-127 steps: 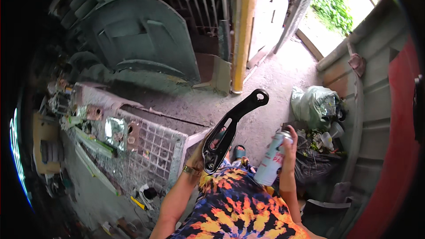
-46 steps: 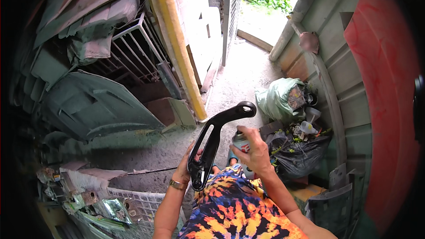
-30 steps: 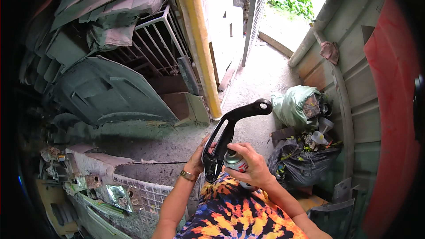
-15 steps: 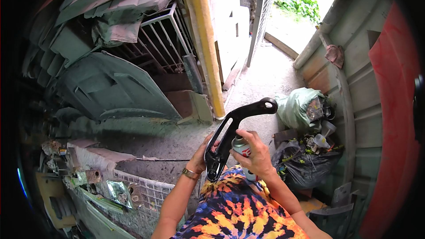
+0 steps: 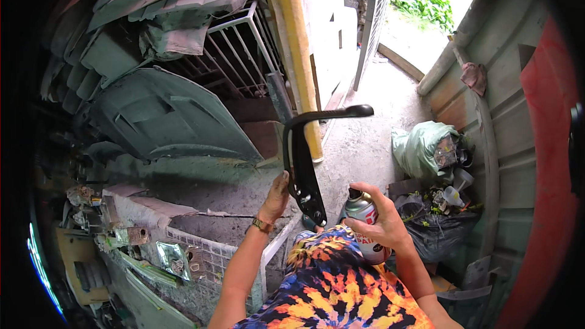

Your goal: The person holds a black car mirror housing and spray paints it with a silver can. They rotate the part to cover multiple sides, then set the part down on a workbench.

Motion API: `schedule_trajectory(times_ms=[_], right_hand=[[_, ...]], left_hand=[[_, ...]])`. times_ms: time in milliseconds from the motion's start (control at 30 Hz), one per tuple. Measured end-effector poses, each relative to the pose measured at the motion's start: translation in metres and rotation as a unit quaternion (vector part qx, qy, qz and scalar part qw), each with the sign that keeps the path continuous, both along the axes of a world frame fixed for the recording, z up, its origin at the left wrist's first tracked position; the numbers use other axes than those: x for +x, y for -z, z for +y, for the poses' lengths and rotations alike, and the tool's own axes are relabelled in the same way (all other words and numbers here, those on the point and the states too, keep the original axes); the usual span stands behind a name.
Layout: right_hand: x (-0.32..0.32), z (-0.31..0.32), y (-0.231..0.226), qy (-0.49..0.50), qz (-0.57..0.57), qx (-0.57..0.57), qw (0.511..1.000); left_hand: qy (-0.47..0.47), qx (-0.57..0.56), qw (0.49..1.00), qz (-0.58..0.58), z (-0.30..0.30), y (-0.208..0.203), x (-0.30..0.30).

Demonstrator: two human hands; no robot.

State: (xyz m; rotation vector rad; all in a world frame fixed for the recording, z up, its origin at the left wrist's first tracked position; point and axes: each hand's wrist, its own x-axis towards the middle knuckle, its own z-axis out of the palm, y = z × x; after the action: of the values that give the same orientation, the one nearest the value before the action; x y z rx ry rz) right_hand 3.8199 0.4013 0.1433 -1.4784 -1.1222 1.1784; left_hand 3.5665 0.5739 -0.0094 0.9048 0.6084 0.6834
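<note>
My left hand (image 5: pixel 275 198) grips a black metal arm (image 5: pixel 300 158) by its left side, fingers partly hidden behind it. This glossy, bent part stands nearly upright, its upper end reaching right and its lower end near my shirt, with holes low down. In my right hand (image 5: pixel 386 224) is a spray paint can (image 5: pixel 364 212), white and red with a silver top and a dark nozzle. My index finger is bent over the top beside the nozzle, while the thumb crosses the can's front. The can is to the right of the black arm, apart from it.
A pale green sack (image 5: pixel 420 146) and a black rubbish bag (image 5: pixel 442 228) sit at the right by a metal wall. On the left are a large grey panel (image 5: pixel 177 119), a white wire-mesh frame (image 5: pixel 207 256) and clutter. A yellow post (image 5: pixel 295 42) stands ahead, beside a bright doorway.
The black arm has been turned, its slotted face no longer toward me and its upper end swung edge-on. My right hand with the can has moved right and down, away from it.
</note>
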Motion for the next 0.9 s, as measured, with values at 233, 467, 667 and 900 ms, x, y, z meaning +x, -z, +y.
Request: schedule_trajectory(times_ms=[233,467,667,900], right_hand=[[-0.009,0.027,-0.025,-0.053,-0.064,0.11,0.99],[-0.017,0.046,-0.042,-0.088,-0.144,0.145,0.975],[-0.012,0.022,-0.025,-0.233,-0.245,0.009,0.941],[-0.018,0.02,-0.029,-0.158,-0.242,0.069,0.955]], left_hand=[[-0.023,0.19,0.975,0.111,0.015,-0.028,0.002],[-0.015,0.295,0.942,0.162,0.016,-0.035,0.002],[-0.024,0.302,0.937,0.172,0.021,-0.036,-0.004],[-0.017,0.272,0.951,0.144,0.02,-0.045,-0.006]])
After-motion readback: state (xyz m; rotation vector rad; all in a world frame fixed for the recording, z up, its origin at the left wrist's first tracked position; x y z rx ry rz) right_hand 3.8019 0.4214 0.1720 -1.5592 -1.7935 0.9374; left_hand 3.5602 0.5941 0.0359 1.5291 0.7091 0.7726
